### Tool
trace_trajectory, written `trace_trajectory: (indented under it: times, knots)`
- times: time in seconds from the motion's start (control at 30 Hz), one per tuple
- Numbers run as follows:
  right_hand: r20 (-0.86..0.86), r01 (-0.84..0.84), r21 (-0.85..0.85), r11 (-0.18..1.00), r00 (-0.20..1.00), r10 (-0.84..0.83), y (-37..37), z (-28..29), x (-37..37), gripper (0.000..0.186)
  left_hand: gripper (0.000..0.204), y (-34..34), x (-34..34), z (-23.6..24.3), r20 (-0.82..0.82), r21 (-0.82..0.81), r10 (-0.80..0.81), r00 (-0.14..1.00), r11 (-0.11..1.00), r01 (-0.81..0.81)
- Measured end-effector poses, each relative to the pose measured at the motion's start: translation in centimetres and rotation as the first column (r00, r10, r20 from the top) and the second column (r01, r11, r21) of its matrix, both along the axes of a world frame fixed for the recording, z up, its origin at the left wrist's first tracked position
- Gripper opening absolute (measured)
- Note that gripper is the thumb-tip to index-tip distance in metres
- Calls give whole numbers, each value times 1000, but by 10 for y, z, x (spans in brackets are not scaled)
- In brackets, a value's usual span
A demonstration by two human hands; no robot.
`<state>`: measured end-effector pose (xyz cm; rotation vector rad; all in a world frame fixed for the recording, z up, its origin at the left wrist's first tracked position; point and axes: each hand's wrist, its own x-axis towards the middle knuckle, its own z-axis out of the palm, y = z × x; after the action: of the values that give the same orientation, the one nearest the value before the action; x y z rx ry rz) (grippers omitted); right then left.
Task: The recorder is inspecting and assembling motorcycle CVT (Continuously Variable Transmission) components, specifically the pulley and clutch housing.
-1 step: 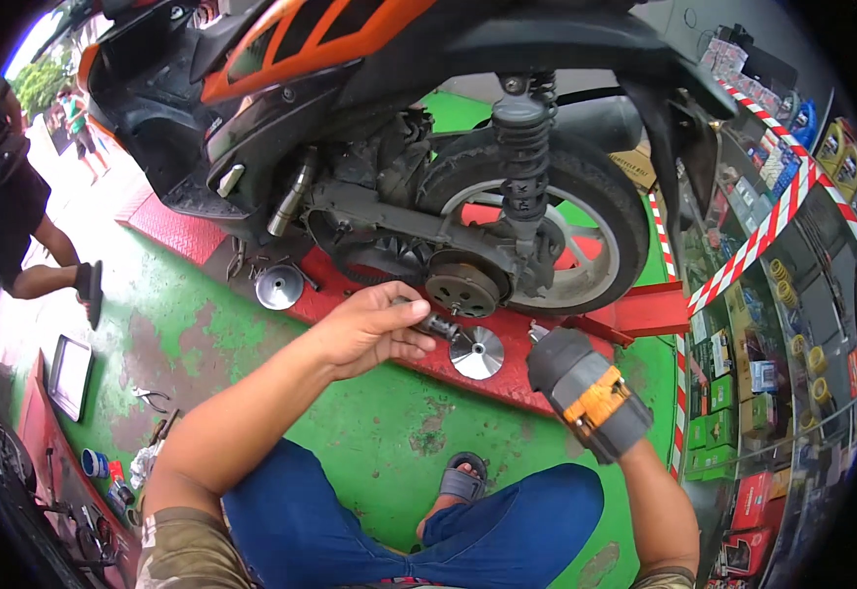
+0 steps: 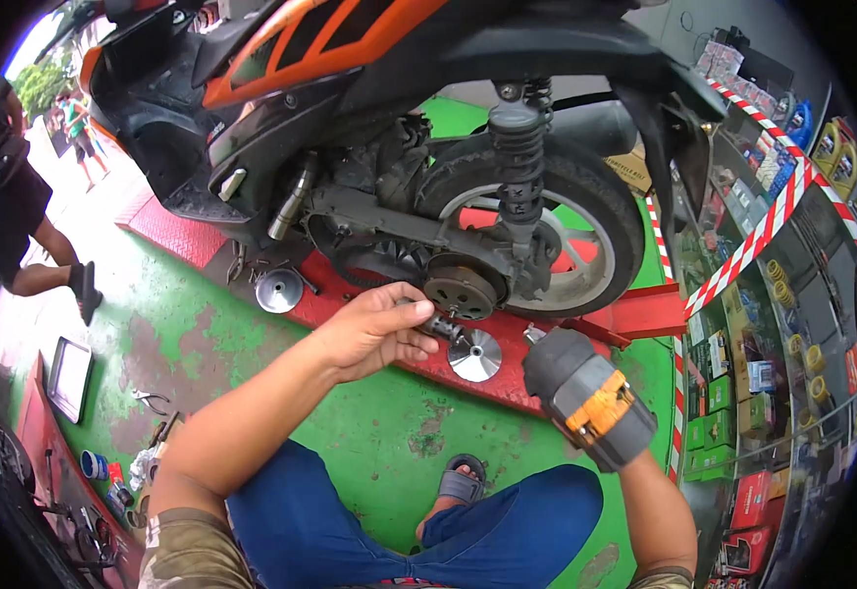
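Note:
Between the thumb and fingers of my left hand [image 2: 379, 332] is a dark, slotted cylindrical metal part [image 2: 441, 327], held in front of the scooter's rear drive. The round clutch [image 2: 460, 292] is just beyond it, with a shaft tip sticking out of its middle. My right hand [image 2: 628, 465] grips a grey and orange impact wrench [image 2: 593, 401], whose body hides most of the fingers. The wrench's nose points up and left, apart from the clutch. A shiny silver pulley disc [image 2: 475, 357] lies on the red ramp below the clutch.
The scooter [image 2: 340, 79] stands on a red lift ramp [image 2: 644, 310]. Another silver disc [image 2: 278, 290] and small parts lie on its left. Pliers [image 2: 151, 401] and a tray [image 2: 70, 379] sit on the green floor. A glass showcase [image 2: 752, 412] lines the right; a person [image 2: 16, 196] is at left.

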<state>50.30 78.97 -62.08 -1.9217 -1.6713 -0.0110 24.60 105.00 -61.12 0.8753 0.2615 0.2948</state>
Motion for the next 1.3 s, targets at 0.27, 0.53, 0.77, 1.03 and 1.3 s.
trace_trajectory:
  times: [0.27, 0.53, 0.77, 1.03, 1.3]
  knots:
    - [706, -234, 12, 972, 691, 158, 32, 103, -102, 26, 16, -50, -12, 44, 137, -62, 29, 990, 998, -21]
    - [-383, -391, -105, 915, 865, 325, -11, 39, -70, 59, 22, -31, -34, 41, -320, 280, 66, 945, 960, 28]
    - [41, -307, -372, 876, 937, 346, 1, 33, -100, 49, 19, -20, -43, 3, -637, 190, -76, 767, 949, 252]
    - [-676, -281, 44, 959, 698, 236, -7, -19, -117, 34, 27, -33, -7, 29, -114, 366, 321, 940, 893, -261]
    - [-898, -322, 312, 894, -407, 167, 1, 43, -149, 48, 27, -38, 3, 52, 444, 635, 377, 813, 508, -582]
